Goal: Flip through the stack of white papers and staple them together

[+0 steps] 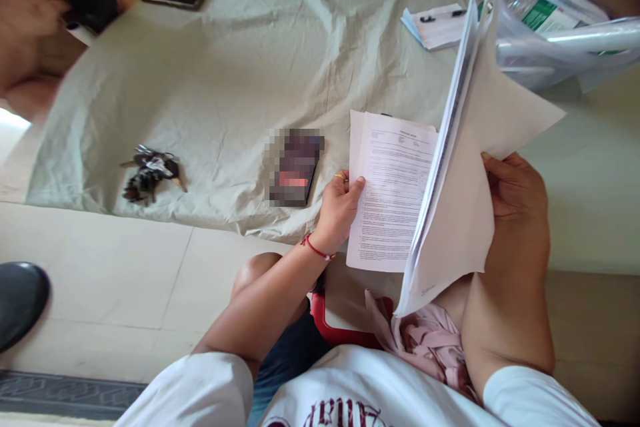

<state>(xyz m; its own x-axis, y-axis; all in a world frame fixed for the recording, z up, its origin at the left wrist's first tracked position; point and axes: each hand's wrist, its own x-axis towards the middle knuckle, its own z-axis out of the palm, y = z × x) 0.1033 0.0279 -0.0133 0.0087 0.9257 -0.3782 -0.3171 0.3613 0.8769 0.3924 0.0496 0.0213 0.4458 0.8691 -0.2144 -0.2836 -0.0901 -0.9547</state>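
sorting through a sheaf of papers over the lap, seated at the near edge of a floor cloth [225, 80].

left hand [339, 208] pinching the left margin of the printed sheet [395, 193], thumb on top; right hand [515, 190] closed on the lifted stack of pages [460, 200], fanned up and leaning right. printed sheet lying near centre-right, long axis running near to far, top edge pointing away toward the far side, text upright for reading. stack's long axis tilted from near-left up to far-right, upper corner just beside the plastic bag [550, 33]. likely risks: loose grip letting pages slide out and scatter (nothing visibly binding them), or the raised corner snagging the bag. keys [150, 173] and a phone [295, 167] well apart to the left.
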